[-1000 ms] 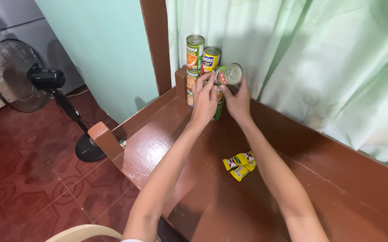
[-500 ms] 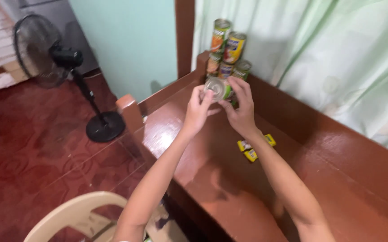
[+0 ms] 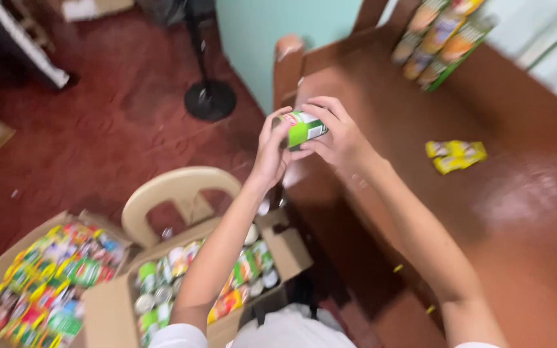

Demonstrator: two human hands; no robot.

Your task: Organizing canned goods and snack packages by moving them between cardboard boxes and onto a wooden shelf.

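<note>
Green-and-white labelled tin can (image 3: 305, 127) above a glossy reddish-brown wooden bench (image 3: 517, 212), yellow crinkled sachets (image 3: 455, 155), cream plastic chair (image 3: 179, 193), brown cardboard boxes (image 3: 108, 303) of multicoloured cans, dark red floor (image 3: 98, 148).

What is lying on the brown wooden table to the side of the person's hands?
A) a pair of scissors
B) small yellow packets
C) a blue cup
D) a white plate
B: small yellow packets lie on the brown wooden table, apart from both hands, while the left hand and right hand hold a green-and-white labelled can between them.
</note>
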